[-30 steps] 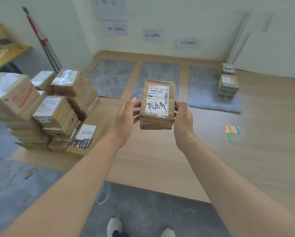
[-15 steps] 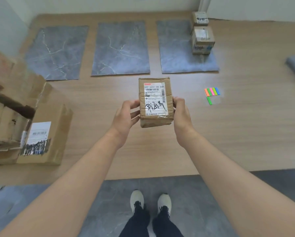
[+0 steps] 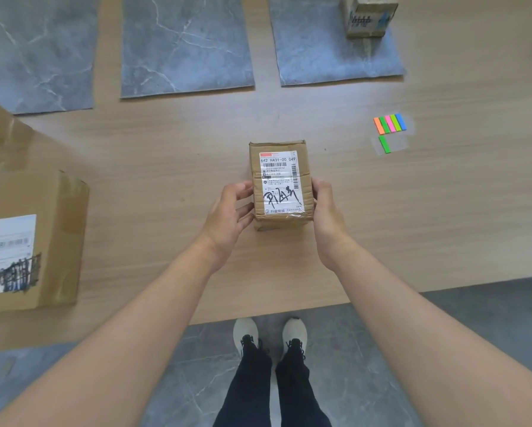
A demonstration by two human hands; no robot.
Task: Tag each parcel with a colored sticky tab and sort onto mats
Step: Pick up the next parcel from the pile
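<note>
Head view: left hand (image 3: 227, 215) and right hand (image 3: 327, 211) clamp the labelled parcel (image 3: 281, 184) above the wooden floor. Sticky tabs (image 3: 390, 124) lie well right; a one-handed reach risks dropping it.

We stand at the six o'clock edge of a wooden floor panel (image 3: 412, 217). Three grey marble-patterned mats (image 3: 184, 44) lie across twelve o'clock; the rightmost carries a cardboard box (image 3: 367, 16). Colored sticky tabs (image 3: 390, 124) lie at two o'clock, and a large labelled carton (image 3: 39, 241) at nine.
</note>
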